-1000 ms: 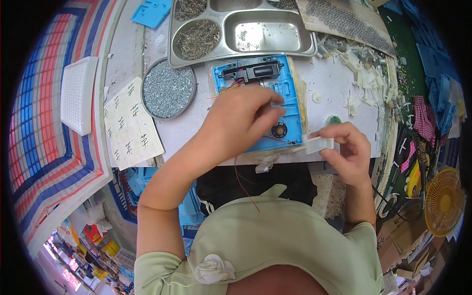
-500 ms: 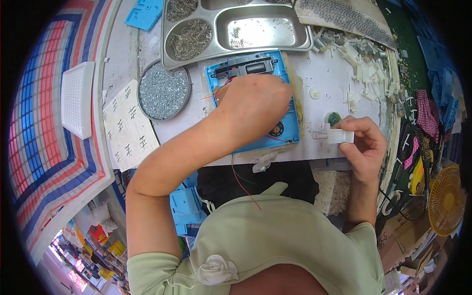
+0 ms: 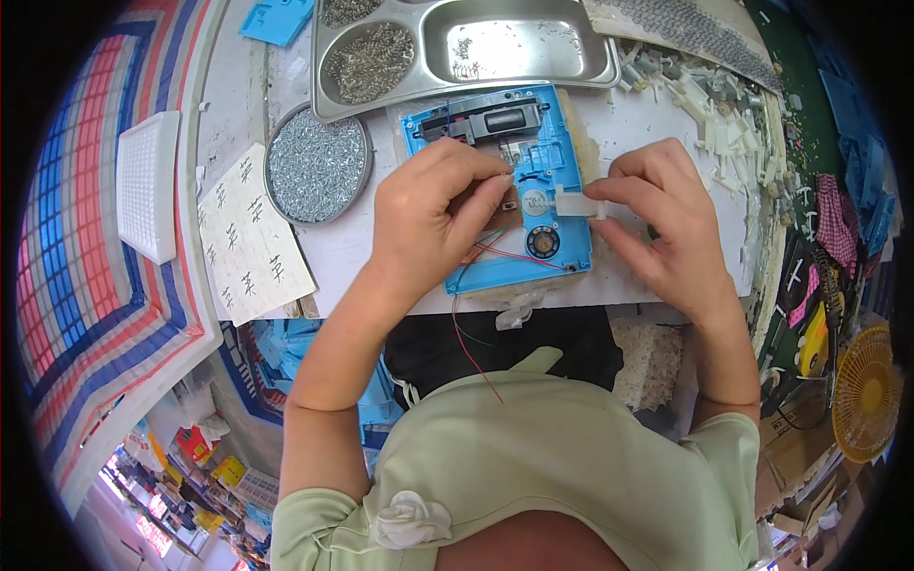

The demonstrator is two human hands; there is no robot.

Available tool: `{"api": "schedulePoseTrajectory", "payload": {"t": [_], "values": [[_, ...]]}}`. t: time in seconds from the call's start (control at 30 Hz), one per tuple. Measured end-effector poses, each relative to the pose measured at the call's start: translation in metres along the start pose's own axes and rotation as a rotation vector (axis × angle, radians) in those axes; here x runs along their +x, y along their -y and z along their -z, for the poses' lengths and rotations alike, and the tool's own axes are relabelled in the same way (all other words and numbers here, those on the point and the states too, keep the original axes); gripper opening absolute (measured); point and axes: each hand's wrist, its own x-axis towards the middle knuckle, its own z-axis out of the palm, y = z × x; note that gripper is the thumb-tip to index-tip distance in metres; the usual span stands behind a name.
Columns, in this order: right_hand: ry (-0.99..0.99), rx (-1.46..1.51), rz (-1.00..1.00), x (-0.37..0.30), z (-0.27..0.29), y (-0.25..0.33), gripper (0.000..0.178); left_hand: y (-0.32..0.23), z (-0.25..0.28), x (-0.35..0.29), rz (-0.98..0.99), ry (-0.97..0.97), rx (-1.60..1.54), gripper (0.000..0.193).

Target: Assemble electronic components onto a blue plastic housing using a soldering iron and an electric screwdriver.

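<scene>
A blue plastic casing (image 3: 566, 249) lies open in front of me, with a black module (image 3: 505, 120), a round speaker (image 3: 543, 242) and thin coloured wires inside. My right hand (image 3: 666, 219) pinches a white plastic part (image 3: 577, 204) by its right end, over the casing's right edge. A small spring (image 3: 546, 203) sticks out from the left end of that part. Over the casing's middle, my left hand (image 3: 433, 214) has thumb and forefinger pressed together; anything between them is too small to make out.
A steel compartment tray (image 3: 466, 84) with springs stands behind the casing. To the left are a round dish of small metal pieces (image 3: 319, 164), a handwritten sheet (image 3: 252, 238) and a white grid tray (image 3: 148, 187). Loose white plastic parts (image 3: 728, 138) are heaped at the back right.
My right hand has carried the white part with its spring leftward and up to the casing. My left hand has drawn back to the left, uncovering more of the casing's inside.
</scene>
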Motion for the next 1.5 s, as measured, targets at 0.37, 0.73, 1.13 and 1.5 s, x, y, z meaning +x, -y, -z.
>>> {"api": "schedulePoseTrajectory", "payload": {"t": [0.37, 0.73, 1.13, 1.5], "values": [[0.121, 0.165, 0.077, 0.022, -0.011, -0.024, 0.030, 0.007, -0.017, -0.010, 0.007, -0.129, -0.067, 0.008], [0.155, -0.028, 0.046, 0.018, -0.021, -0.011, 0.029, 0.006, -0.015, -0.006, -0.071, -0.072, -0.030, 0.008], [-0.158, -0.822, -0.775, -0.065, 0.123, -0.120, 0.035, 0.000, -0.013, -0.005, -0.075, -0.002, 0.008, 0.006], [-0.284, -0.598, -0.677, -0.068, 0.097, -0.090, 0.048, -0.020, -0.006, 0.008, -0.108, -0.022, -0.011, 0.022]]}}
